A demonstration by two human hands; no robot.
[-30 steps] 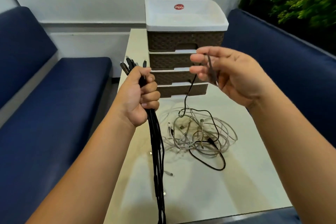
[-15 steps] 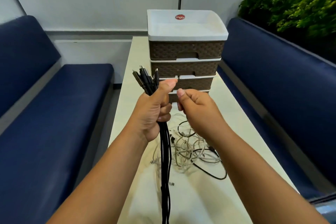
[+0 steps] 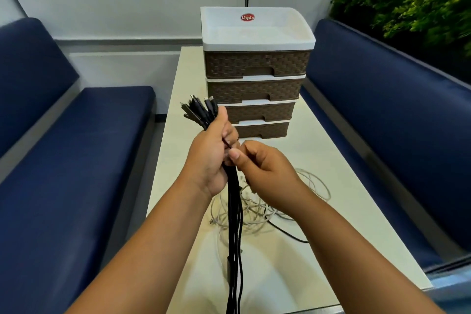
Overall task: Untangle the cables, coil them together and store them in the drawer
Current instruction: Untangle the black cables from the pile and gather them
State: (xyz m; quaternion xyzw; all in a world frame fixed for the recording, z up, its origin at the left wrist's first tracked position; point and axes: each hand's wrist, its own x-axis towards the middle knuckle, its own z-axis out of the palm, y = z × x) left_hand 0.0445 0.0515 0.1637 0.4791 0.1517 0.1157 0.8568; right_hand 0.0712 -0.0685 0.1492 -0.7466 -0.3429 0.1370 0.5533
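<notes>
Drawers (image 3: 256,89), four stacked; left hand (image 3: 212,153) grips black cables (image 3: 234,211).

Navy benches (image 3: 76,160) flank a cream table (image 3: 318,160); plants (image 3: 407,2) behind.

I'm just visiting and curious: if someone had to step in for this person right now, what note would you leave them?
Left hand: grips the bundle of black cables upright, plugs fanned out on top, tails hanging below the table edge.
Right hand: pinches at the bundle just beside the left fingers; whether it holds one cable I cannot tell.
White cables: tangled on the table, with one black cable among them.
Drawer unit: all four drawers closed.
Done: black cables mostly gathered.
Left: untangle the rest, coil everything, open a drawer, store it.
</notes>
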